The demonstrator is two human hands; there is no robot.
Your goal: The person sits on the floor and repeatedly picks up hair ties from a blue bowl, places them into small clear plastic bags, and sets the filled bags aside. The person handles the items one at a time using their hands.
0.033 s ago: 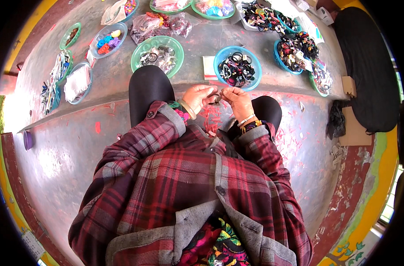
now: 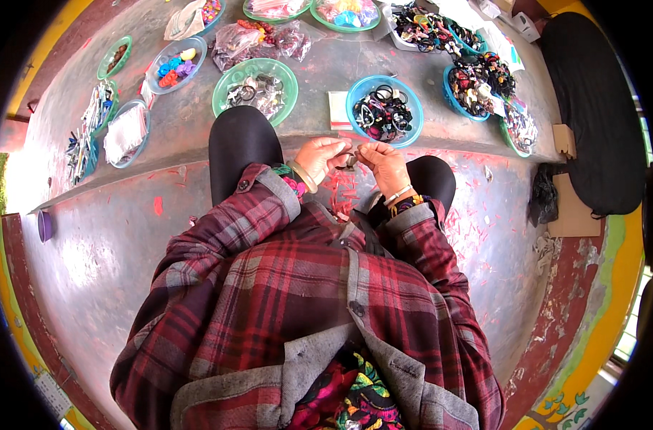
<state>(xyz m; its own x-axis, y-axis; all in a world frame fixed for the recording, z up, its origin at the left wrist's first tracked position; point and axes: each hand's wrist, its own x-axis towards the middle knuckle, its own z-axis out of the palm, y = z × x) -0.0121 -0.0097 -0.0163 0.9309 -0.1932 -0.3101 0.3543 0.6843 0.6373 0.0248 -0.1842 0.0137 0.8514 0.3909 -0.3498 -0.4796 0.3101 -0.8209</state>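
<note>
My left hand (image 2: 323,155) and my right hand (image 2: 385,166) meet between my knees, fingertips pinched close together. A small dark piece (image 2: 351,160) hangs between them, held by the fingers of both hands; it is too small to tell its kind. Just beyond my right hand stands a blue bowl (image 2: 353,129) with mostly black hair ties (image 2: 385,111) in it. A green bowl (image 2: 292,97) holding clear packets and dark bands (image 2: 258,94) is beyond my left hand.
Red scraps (image 2: 341,190) litter the floor below my hands. A raised ledge (image 2: 312,89) carries more bowls, plastic bags (image 2: 251,46) and a heap of hair ties (image 2: 484,75). At the right lie a black bag (image 2: 545,193) and cardboard (image 2: 576,208); a purple cup (image 2: 46,226) stands far left.
</note>
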